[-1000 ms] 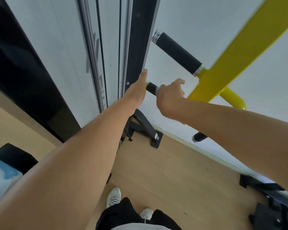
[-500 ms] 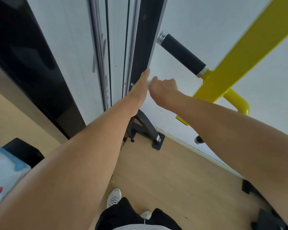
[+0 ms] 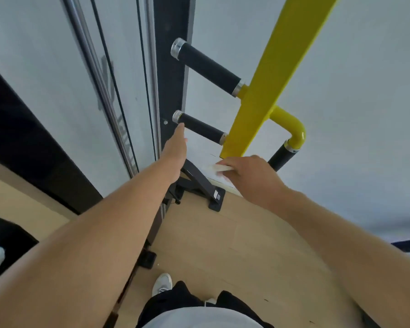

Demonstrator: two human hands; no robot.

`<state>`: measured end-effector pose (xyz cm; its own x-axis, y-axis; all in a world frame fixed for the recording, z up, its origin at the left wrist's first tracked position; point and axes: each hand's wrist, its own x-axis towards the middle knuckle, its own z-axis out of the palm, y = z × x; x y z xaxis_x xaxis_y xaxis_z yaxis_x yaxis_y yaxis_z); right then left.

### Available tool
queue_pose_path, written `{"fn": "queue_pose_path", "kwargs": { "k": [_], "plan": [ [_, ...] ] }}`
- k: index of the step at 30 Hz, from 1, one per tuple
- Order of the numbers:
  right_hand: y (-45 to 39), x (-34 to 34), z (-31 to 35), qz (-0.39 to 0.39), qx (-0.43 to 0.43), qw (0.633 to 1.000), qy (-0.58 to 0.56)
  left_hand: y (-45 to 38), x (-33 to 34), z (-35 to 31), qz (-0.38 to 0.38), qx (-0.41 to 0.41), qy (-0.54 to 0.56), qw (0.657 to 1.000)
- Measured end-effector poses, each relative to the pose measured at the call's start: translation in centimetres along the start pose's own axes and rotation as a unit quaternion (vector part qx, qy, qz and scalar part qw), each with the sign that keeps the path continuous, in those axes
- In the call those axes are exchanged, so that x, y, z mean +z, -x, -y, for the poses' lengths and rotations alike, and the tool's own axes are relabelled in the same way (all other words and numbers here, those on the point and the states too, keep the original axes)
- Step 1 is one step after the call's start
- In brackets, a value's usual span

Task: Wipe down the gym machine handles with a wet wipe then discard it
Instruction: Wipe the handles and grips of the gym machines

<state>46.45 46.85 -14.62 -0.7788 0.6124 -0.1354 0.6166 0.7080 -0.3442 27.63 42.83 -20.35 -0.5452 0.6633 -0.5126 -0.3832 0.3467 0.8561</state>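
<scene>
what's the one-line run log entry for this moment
right hand grips wet wipe, off the handles | left hand flat, fingertips by lower black handle | upper black handle untouched | wipe not discarded

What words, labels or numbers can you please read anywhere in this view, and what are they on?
None is legible.
Grey vertical lettering on the white machine panel: too blurred to read.
Small white sticker on the black base foot: too small to read.
</scene>
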Motion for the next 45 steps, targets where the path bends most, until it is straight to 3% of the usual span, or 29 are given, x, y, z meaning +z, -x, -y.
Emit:
{"fn": "queue_pose_path", "kwargs": {
  "k": [1, 2, 3, 5, 7, 8, 10, 11, 12, 14, 16, 19, 22, 25, 31, 34, 37, 39, 45],
  "plan": [
    [0.9, 1.4, -1.4, 0.001, 0.074, 0.989, -0.13, 0.1, 0.2, 0.8, -0.004, -0.006, -0.031, 1.0],
    [1.9, 2.9, -3.1, -0.007, 0.149, 0.955, -0.256, 0.0, 0.3, 1.6, -0.021, -0.002, -0.069, 0.997],
    [2.8, 4.3, -4.8, -0.008, 0.209, 0.903, -0.375, -0.2, 0.2, 2.3, -0.052, 0.018, -0.105, 0.993],
    [4.7, 6.5, -7.6, -0.017, 0.235, 0.788, -0.568, -0.5, -0.1, 3.2, -0.128, 0.092, -0.148, 0.976],
    [5.8, 7.5, -9.7, -0.093, 0.272, 0.724, -0.627, 0.5, 0.3, 3.5, -0.166, 0.176, -0.149, 0.959],
    [6.1, 7.3, -10.4, -0.138, 0.308, 0.71, -0.618, 1.3, 0.8, 3.6, -0.17, 0.231, -0.154, 0.946],
    [5.8, 6.0, -10.7, -0.246, 0.334, 0.687, -0.596, 3.7, 2.8, 3.0, -0.124, 0.373, -0.188, 0.9],
    [5.3, 5.0, -10.4, -0.289, 0.305, 0.679, -0.602, 5.1, 4.1, 2.4, -0.083, 0.45, -0.201, 0.866],
    [4.7, 4.0, -10.0, -0.314, 0.25, 0.687, -0.605, 6.3, 5.5, 1.6, -0.047, 0.523, -0.213, 0.824],
    [3.8, 2.6, -8.7, -0.329, 0.159, 0.747, -0.555, 8.2, 7.9, -0.5, -0.01, 0.646, -0.249, 0.722],
    [3.0, 2.3, -7.9, -0.304, 0.119, 0.808, -0.491, 9.5, 9.8, -3.4, -0.012, 0.713, -0.32, 0.624],
    [1.9, 2.4, -7.9, -0.269, 0.104, 0.861, -0.419, 9.8, 11.3, -6.7, -0.054, 0.695, -0.485, 0.528],
    [0.9, 3.1, -8.5, -0.248, 0.12, 0.892, -0.358, 8.9, 11.7, -6.8, -0.052, 0.64, -0.607, 0.468],
    [0.1, 3.5, -8.8, -0.246, 0.133, 0.898, -0.339, 7.9, 11.7, -5.4, -0.046, 0.624, -0.636, 0.452],
    [-1.9, 0.5, -7.6, -0.365, 0.058, 0.856, -0.361, 7.6, 11.5, -5.0, -0.05, 0.621, -0.629, 0.466],
    [-2.4, 2.7, -8.1, -0.331, 0.101, 0.848, -0.401, 7.7, 11.3, -4.9, -0.041, 0.615, -0.63, 0.472],
    [-1.8, 6.2, -9.3, -0.236, 0.177, 0.895, -0.335, 7.7, 11.3, -5.1, -0.039, 0.614, -0.628, 0.477],
    [-1.5, 7.0, -9.6, -0.22, 0.193, 0.903, -0.315, 7.7, 11.1, -5.1, -0.036, 0.613, -0.628, 0.478],
    [-1.9, 4.8, -8.6, -0.311, 0.141, 0.846, -0.41, 8.0, 11.1, -4.4, -0.037, 0.616, -0.628, 0.474]
  ]
}}
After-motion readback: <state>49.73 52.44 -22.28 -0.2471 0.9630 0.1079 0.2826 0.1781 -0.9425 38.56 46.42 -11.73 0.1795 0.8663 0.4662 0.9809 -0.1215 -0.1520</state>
